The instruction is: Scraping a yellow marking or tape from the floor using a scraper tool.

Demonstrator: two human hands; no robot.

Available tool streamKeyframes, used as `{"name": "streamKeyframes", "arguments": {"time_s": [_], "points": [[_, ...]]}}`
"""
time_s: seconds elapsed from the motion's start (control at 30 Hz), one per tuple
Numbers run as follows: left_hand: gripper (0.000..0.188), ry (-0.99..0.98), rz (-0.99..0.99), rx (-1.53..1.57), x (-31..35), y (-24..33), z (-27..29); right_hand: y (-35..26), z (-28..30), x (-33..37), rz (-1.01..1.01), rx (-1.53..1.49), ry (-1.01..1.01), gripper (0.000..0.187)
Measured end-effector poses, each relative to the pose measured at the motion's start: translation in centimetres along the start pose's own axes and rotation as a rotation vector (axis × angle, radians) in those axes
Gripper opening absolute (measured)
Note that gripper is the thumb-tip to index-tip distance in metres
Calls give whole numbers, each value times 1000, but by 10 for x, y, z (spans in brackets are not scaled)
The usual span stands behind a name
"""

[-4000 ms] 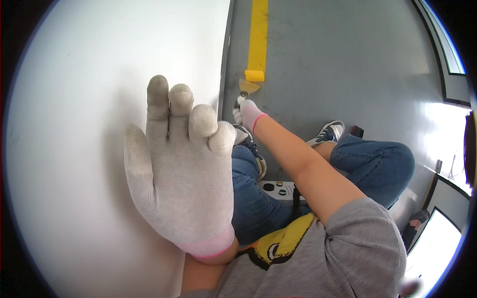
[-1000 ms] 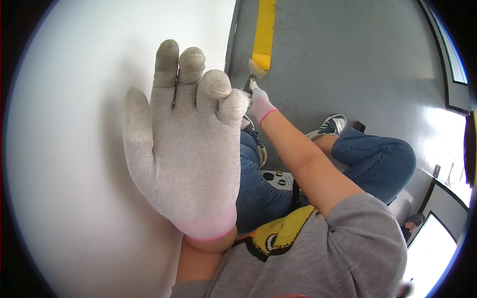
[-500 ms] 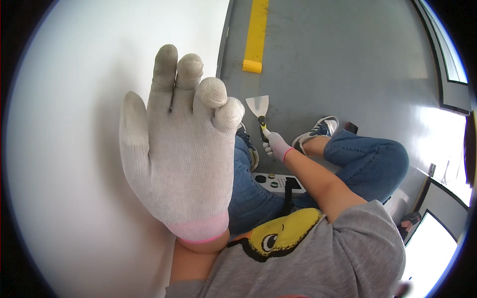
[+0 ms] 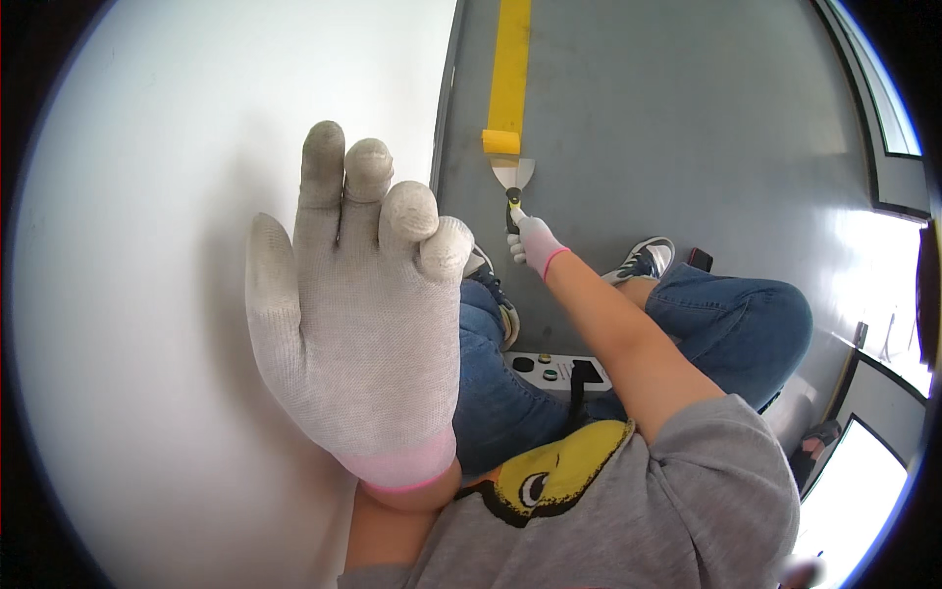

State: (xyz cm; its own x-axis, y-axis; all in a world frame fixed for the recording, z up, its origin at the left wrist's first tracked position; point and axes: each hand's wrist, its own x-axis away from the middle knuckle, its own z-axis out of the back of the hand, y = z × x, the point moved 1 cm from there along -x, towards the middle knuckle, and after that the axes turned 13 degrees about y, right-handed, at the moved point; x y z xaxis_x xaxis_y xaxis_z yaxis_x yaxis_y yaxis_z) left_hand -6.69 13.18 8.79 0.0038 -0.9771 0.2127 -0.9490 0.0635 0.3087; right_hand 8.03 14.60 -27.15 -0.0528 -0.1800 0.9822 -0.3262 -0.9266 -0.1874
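Note:
My right hand (image 4: 537,243), in a white glove with a pink cuff, is closed round the black and yellow handle of a putty knife (image 4: 512,175). The broad metal blade points away from me. Its front edge meets the curled-up end of a yellow floor tape strip (image 4: 508,69), right by the roll of peeled tape (image 4: 500,142). Close to the camera, my gloved left hand (image 4: 378,324) is raised with its fingers stretched, the two on the right bent a little. Nothing shows in it. It is up against or near the white wall (image 4: 147,294); contact cannot be told.
Grey floor (image 4: 687,128) extends ahead and right. My bent legs (image 4: 726,314) and shoes (image 4: 643,260) flank the working arm. Between the legs lies a white tray or board (image 4: 559,378) with small dark round things. A dark object (image 4: 700,259) lies beyond my right shoe.
My right hand has pushed the putty knife forward, from short of the tape to its curled end. The raised left hand sits slightly lower in view.

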Motion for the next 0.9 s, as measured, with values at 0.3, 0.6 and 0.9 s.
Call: {"name": "streamKeyframes", "arguments": {"time_s": [0.3, 0.6, 0.9], "points": [[48, 32, -13, 28, 2, -2, 0, 57, 2, 12, -147, 112, 7, 36], [47, 41, -27, 7, 1, 2, -1, -16, -61, -7, -173, -25, 3, 35], [47, 14, -16, 25, 2, 3, 2, -16, -44, 15, 49, -459, -364, 40]]}}
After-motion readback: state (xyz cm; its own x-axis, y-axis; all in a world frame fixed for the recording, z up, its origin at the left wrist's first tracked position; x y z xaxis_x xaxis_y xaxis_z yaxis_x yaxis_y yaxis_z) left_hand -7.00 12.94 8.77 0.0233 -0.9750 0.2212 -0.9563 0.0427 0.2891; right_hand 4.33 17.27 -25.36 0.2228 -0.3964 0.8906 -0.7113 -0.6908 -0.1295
